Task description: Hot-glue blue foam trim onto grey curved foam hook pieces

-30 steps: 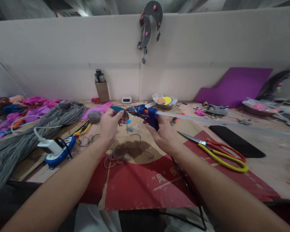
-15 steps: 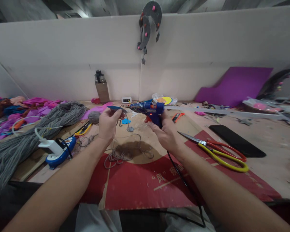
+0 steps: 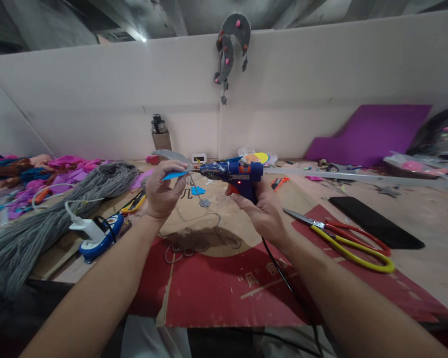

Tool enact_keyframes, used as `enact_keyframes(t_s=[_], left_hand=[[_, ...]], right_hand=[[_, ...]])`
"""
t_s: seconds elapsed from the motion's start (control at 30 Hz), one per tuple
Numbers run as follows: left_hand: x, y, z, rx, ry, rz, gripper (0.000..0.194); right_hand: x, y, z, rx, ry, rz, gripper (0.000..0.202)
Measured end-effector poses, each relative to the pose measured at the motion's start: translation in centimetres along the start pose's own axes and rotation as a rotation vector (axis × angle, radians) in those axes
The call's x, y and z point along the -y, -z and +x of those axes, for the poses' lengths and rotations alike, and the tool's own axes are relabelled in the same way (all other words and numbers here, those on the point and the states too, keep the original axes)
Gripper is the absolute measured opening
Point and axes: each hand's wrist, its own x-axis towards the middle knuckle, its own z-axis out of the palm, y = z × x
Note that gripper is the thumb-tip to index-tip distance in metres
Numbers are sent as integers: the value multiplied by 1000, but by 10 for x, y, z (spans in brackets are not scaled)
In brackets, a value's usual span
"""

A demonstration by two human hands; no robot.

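Note:
My left hand (image 3: 165, 191) pinches a thin piece, blue (image 3: 174, 175) on one side, with a grey curved part (image 3: 171, 156) showing above the fingers. A grey cord hangs from it to a small grey piece (image 3: 204, 203) over the cardboard. My right hand (image 3: 263, 209) is wrapped round a blue glue gun (image 3: 233, 171) with a small red light lit. The gun's nozzle points left and is at the right end of the blue piece; whether they touch is hard to tell. Beneath my hands lies a loose tangle of grey yarn (image 3: 186, 248).
Red-and-yellow scissors (image 3: 351, 238) and a black phone (image 3: 375, 221) lie at the right. Grey yarn (image 3: 97, 186), a blue power strip (image 3: 100, 243) and a yellow cutter (image 3: 133, 203) are at the left. A decorated grey moon (image 3: 236, 30) hangs on the white partition (image 3: 283, 79).
My left hand has tilted the piece, so its blue side and grey curved part now show. The glue gun's nozzle and the piece are closer together. The camera view has shifted slightly.

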Motion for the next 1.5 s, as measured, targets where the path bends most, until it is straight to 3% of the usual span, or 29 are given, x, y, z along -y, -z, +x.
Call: enact_keyframes(t_s=[0.23,0.53,1.03,1.37,1.5], left_hand=[[0,1,-1,61,-28,-89,13],[1,-1,-2,34,44,-188,15],[1,1,-1,79,-10,-154,15],[0,-2,-2,37,52,-229,16],[-8,-7,-1,3,170,-304,14]], right_hand=[[-2,0,0,17,-28,-31,31],[-2,2,1,33,-43,-41,39],[4,4,3,47,-29,-67,33],[6,4,3,39,-9,-69,37],[7,4,4,25,-28,-71,38]])
